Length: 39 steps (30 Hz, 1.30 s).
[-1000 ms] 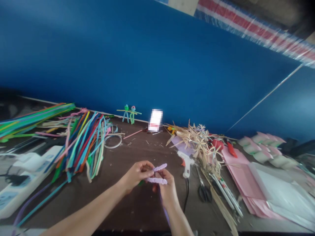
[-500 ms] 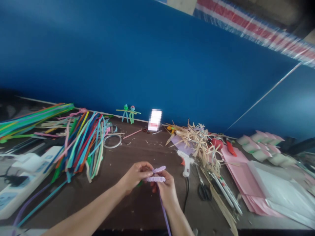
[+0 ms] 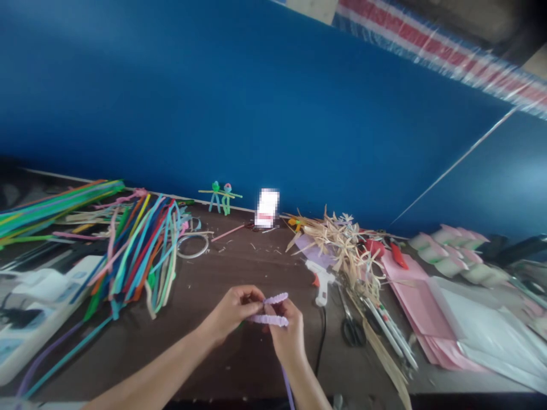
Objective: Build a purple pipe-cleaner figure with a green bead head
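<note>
Between my two hands is a coiled lilac pipe cleaner (image 3: 269,320), bent into two short ridged lengths, one above the other. My left hand (image 3: 241,307) pinches its left end between thumb and fingers. From the right, my right hand (image 3: 287,327) grips the other end with curled fingers. A straight purple tail (image 3: 288,390) hangs down beside my right wrist toward the table's front edge. The fingertips partly hide where the two lengths meet. A bit of green shows under my left hand, too small to name.
Bundled colourful pipe cleaners (image 3: 141,250) and a white power strip (image 3: 55,307) lie left. A glue gun (image 3: 319,280), black-handled scissors (image 3: 352,330), dried straw flowers (image 3: 342,245) and pink sheets (image 3: 421,302) lie right. Two pipe-cleaner figures (image 3: 221,198) and a blurred bright screen (image 3: 267,208) stand behind.
Both hands have dropped slightly with the lilac pipe cleaner still held. The right fingers have shifted around it, and the purple tail hangs more behind the right wrist. The view has moved slightly.
</note>
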{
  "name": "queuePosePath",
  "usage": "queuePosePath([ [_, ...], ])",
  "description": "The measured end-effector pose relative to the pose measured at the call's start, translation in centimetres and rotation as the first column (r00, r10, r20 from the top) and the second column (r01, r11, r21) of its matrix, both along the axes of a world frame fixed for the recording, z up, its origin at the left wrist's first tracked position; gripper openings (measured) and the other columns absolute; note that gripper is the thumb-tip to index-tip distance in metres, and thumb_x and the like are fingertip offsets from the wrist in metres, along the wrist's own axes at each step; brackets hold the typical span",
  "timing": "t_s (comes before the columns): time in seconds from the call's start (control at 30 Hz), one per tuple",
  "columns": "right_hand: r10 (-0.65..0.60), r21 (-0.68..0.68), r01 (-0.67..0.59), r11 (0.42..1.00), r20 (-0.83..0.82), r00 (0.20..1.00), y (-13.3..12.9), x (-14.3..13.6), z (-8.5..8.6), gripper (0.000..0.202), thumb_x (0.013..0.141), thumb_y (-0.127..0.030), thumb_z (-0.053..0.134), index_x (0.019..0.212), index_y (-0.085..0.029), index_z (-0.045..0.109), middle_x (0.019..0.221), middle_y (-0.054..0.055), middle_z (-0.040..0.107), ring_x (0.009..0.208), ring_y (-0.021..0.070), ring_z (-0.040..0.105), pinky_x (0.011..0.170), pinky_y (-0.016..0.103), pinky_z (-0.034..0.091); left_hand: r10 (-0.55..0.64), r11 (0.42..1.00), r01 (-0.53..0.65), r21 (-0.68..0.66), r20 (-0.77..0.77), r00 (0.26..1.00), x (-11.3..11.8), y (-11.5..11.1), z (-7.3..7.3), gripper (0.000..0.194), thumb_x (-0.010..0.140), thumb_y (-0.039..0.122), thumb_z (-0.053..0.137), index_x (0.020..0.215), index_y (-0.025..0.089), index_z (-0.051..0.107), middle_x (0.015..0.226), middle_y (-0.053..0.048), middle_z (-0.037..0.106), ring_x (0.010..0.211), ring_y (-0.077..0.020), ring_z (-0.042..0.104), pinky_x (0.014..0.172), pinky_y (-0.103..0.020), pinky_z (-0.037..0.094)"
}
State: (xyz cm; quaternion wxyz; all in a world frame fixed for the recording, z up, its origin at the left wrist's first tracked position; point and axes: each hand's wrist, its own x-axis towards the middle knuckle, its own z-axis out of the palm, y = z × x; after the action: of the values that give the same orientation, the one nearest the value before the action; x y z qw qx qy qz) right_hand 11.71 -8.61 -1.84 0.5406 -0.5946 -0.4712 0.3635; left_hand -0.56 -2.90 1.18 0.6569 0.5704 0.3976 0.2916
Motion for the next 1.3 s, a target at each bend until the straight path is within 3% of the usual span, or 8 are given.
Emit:
queuePosePath([
  [0.33, -0.020, -0.020, 0.019, 1.000, -0.062, 0.998, 0.2, -0.4, 0.2, 0.017, 0.074, -0.031, 0.053, 0.067, -0.016, 0.051, 0.054, -0.004, 0.048, 0.043, 0.0081, 0.047, 0.039, 0.017, 0.040, 0.045, 0.995, -0.036, -0.091, 0.095, 0.994, 0.2, 0.0, -0.6, 0.010, 0.060, 0.020, 0.058, 0.065, 0.012, 0.057, 0.054, 0.003, 0.053, 0.051, -0.0088, 0.044, 0.052, -0.020, 0.031],
  [0.53, -0.036, -0.046, 0.034, 0.998, -0.042, 0.998, 0.1, -0.5, 0.5, 0.019, 0.074, -0.033, 0.053, 0.065, -0.016, 0.051, 0.051, -0.003, 0.050, 0.043, 0.0090, 0.048, 0.039, 0.017, 0.039, 0.060, 0.997, -0.054, -0.061, 0.101, 0.993, 0.3, -0.2, -0.8, 0.006, 0.061, 0.018, 0.057, 0.063, 0.013, 0.056, 0.054, 0.003, 0.054, 0.051, -0.0092, 0.046, 0.052, -0.020, 0.033],
  [0.7, -0.064, -0.043, 0.060, 0.997, -0.092, 0.994, 0.0, -0.7, 0.4, 0.022, 0.072, -0.035, 0.055, 0.063, -0.016, 0.051, 0.049, -0.003, 0.049, 0.041, 0.0088, 0.046, 0.038, 0.018, 0.037, 0.088, 0.992, -0.092, 0.088, 0.049, 0.995, 0.5, -0.7, -1.5, 0.004, 0.065, 0.018, 0.054, 0.063, 0.014, 0.056, 0.054, 0.002, 0.056, 0.052, -0.0110, 0.049, 0.051, -0.020, 0.035],
  [0.83, -0.061, -0.060, 0.053, 0.997, -0.141, 0.988, 0.0, -0.8, -0.2, 0.021, 0.072, -0.035, 0.054, 0.064, -0.015, 0.051, 0.050, -0.003, 0.049, 0.041, 0.0084, 0.045, 0.038, 0.018, 0.036, 0.128, 0.933, -0.089, 0.347, -0.091, 0.988, 0.2, -1.3, -1.4, 0.011, 0.069, 0.018, 0.050, 0.061, 0.015, 0.058, 0.058, 0.000, 0.058, 0.059, -0.0138, 0.052, 0.058, -0.022, 0.038],
  [0.9, -0.049, -0.071, 0.038, 0.997, -0.173, 0.984, 0.1, -0.7, -0.5, 0.022, 0.073, -0.036, 0.053, 0.065, -0.015, 0.050, 0.051, -0.003, 0.048, 0.040, 0.0080, 0.044, 0.037, 0.018, 0.036, 0.107, 0.925, -0.057, 0.376, -0.111, 0.988, 0.0, -1.2, -1.2, 0.012, 0.070, 0.021, 0.051, 0.063, 0.015, 0.060, 0.060, -0.001, 0.060, 0.061, -0.0146, 0.054, 0.061, -0.023, 0.038],
  [1.07, -0.026, -0.044, 0.020, 0.999, -0.130, 0.991, 0.1, -0.5, -0.3, 0.020, 0.073, -0.034, 0.054, 0.065, -0.016, 0.050, 0.051, -0.004, 0.049, 0.038, 0.0075, 0.043, 0.036, 0.018, 0.035, -0.064, 0.998, 0.064, -0.014, 0.032, 0.997, -0.4, -0.2, -0.4, 0.009, 0.065, 0.022, 0.056, 0.066, 0.014, 0.059, 0.056, 0.001, 0.057, 0.055, -0.0119, 0.051, 0.054, -0.021, 0.037],
  [1.17, 0.010, -0.012, -0.011, 1.000, -0.075, 0.997, -0.2, -0.5, 0.2, 0.019, 0.074, -0.033, 0.053, 0.065, -0.016, 0.052, 0.051, -0.003, 0.050, 0.038, 0.0071, 0.043, 0.036, 0.017, 0.034, -0.077, 0.961, 0.104, -0.257, 0.113, 0.991, -0.5, 0.4, 0.1, 0.009, 0.063, 0.022, 0.057, 0.060, 0.013, 0.056, 0.049, 0.003, 0.053, 0.047, -0.0088, 0.046, 0.048, -0.019, 0.032],
  [1.3, 0.046, 0.005, -0.046, 0.999, -0.034, 0.998, -0.4, -0.4, 0.6, 0.019, 0.075, -0.031, 0.052, 0.063, -0.017, 0.052, 0.050, -0.003, 0.051, 0.039, 0.0073, 0.044, 0.037, 0.017, 0.035, -0.116, 0.920, 0.174, -0.352, 0.178, 0.977, -0.7, 0.6, 0.3, 0.011, 0.059, 0.022, 0.063, 0.060, 0.012, 0.057, 0.050, 0.002, 0.055, 0.045, -0.0075, 0.046, 0.047, -0.019, 0.032],
])
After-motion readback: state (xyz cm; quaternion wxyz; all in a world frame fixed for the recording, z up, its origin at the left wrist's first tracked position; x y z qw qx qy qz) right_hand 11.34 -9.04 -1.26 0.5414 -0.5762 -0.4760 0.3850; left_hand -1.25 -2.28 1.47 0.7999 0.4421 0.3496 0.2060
